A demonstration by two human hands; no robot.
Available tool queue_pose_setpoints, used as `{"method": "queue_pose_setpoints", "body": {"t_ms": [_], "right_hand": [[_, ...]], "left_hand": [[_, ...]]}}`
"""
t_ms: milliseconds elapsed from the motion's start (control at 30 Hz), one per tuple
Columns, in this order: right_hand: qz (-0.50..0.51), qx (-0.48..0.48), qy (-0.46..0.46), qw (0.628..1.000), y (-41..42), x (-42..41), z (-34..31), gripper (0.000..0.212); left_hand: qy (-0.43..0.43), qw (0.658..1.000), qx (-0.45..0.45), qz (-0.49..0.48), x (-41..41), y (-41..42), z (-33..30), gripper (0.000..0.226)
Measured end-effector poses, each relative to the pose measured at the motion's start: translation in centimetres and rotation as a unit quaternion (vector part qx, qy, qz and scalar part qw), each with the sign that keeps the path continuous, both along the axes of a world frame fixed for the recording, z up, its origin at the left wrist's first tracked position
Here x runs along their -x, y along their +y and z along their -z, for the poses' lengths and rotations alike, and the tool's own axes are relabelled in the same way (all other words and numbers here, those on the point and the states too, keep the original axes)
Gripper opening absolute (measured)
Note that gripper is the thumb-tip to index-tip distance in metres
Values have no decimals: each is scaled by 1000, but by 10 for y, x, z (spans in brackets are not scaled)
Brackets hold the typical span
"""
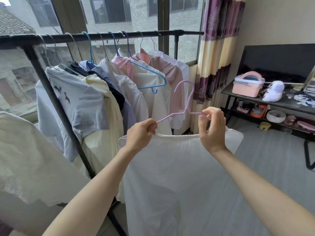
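Daylight from a wide window point(110, 12) falls on a black clothes rack point(102, 37) that runs across the left of the room, its rail crowded with hangers and shirts: a pale grey T-shirt point(76, 103) with small dark prints at the near end, cream, white and pink garments farther along, and a bare blue hanger point(148, 70) hooked among them. A purple and cream curtain point(216, 48) hangs at the right end of the rail. Beyond it, a dark low bench point(288, 102) carries a pink box point(247, 87) and a white fluffy thing point(274, 92) in front of a black screen point(281, 62). Near the camera, both arms reach forward and hold up a lilac hanger point(190, 99), its hook upright and free of the rail, just in front of the hanging clothes. Below it hangs a white garment point(179, 167), its gathered top edge stretched between the two hands. The left grip point(141, 132) is closed tight, pinching the hanger's left arm together with the garment's edge. The right grip point(213, 128) has thumb and fingers curled round the hanger's right arm, the fabric's edge caught beneath it.
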State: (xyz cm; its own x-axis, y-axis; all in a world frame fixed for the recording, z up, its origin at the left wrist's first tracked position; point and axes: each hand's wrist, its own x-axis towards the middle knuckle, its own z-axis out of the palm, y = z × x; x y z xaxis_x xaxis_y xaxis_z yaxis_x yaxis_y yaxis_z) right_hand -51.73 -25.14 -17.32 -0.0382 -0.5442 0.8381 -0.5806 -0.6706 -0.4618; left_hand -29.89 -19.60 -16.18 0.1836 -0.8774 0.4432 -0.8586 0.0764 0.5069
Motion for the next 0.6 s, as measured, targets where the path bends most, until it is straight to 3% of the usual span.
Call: {"method": "queue_pose_setpoints", "body": {"t_ms": [233, 333, 433, 600], "right_hand": [[46, -29, 228, 972, -25, 34, 7, 31], [39, -51, 242, 968, -34, 39, -12, 33], [17, -80, 241, 967, -39, 38, -39, 17], [-53, -114, 162, 979, -30, 5, -64, 12]], "left_hand": [[36, 999, -6, -15, -16, -16, -30, 20], [48, 999, -9, -11, -22, -24, -43, 24], [67, 998, 4, -18, -23, -28, -56, 26], [58, 996, 19, -70, -9, -30, -65, 21]]}}
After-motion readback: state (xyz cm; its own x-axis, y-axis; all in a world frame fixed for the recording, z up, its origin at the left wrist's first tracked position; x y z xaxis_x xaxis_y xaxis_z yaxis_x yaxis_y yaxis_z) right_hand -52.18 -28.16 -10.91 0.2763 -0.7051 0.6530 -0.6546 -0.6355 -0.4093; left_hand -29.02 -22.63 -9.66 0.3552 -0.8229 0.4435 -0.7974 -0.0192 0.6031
